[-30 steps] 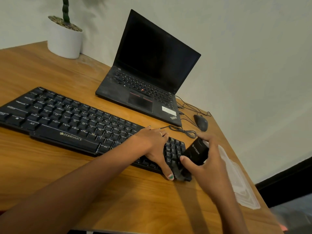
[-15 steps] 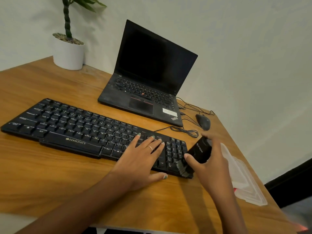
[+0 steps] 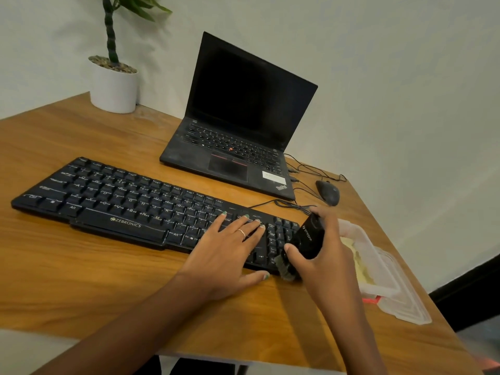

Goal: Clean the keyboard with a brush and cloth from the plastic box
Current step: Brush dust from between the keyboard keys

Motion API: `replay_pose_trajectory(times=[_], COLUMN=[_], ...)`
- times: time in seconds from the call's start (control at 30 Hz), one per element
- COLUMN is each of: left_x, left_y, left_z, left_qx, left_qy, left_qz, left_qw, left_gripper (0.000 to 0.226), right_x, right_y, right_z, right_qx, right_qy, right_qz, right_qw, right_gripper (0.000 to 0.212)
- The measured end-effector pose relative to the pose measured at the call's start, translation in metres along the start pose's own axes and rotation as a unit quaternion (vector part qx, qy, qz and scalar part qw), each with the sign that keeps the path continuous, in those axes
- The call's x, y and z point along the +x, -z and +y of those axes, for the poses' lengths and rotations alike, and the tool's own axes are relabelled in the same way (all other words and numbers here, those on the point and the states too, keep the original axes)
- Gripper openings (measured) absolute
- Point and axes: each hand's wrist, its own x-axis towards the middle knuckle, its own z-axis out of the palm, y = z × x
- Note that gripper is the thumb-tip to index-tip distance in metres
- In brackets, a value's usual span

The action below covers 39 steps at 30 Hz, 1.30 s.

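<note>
A long black keyboard lies across the wooden desk. My left hand rests flat on its right part, fingers straight and spread, thumb on the desk at the front edge. My right hand grips a black brush by its body. Its grey bristles point down at the keyboard's front right corner. The clear plastic box stands just right of that hand, with a yellowish cloth inside, partly hidden by my wrist.
An open black laptop sits behind the keyboard. A black mouse and loose cables lie to its right. A white plant pot stands at the back left. The box's lid lies near the desk's right edge.
My left hand has flattened and spread its fingers over the keys. The brush stays at the keyboard's front right corner. The camera has tilted up, showing more of the box and plant.
</note>
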Motion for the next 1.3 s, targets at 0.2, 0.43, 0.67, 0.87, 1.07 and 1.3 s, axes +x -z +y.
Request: replay_pose_trajectory(times=[0.2,0.43,0.67,0.87,1.07,1.3], left_x=[0.000,0.000,-0.001,0.000,0.001,0.001], left_y=[-0.001,-0.002,-0.004,-0.003,-0.003,-0.002], left_z=[-0.001,-0.001,-0.001,-0.002,-0.002,-0.002], left_qx=[-0.005,-0.002,-0.005,-0.012,-0.011,-0.013], left_qy=[-0.001,-0.003,-0.006,-0.006,-0.007,-0.006], left_qz=[0.006,0.010,0.016,0.011,0.004,0.001], left_qw=[1.000,1.000,1.000,1.000,1.000,1.000], left_gripper=[0.084,0.084,0.083,0.083,0.083,0.083], right_x=[0.004,0.009,0.016,0.022,0.026,0.033], right_y=[-0.002,-0.008,-0.015,-0.015,-0.015,-0.020], right_z=[0.000,0.004,0.002,0.010,0.016,0.012], right_qx=[0.001,0.036,0.003,0.010,0.060,0.007], right_qy=[0.000,-0.008,0.036,0.033,0.006,0.052], right_qz=[-0.008,0.009,0.022,0.049,0.063,0.049], right_qw=[1.000,0.999,0.999,0.998,0.996,0.997], right_gripper=[0.067,0.068,0.069,0.067,0.064,0.065])
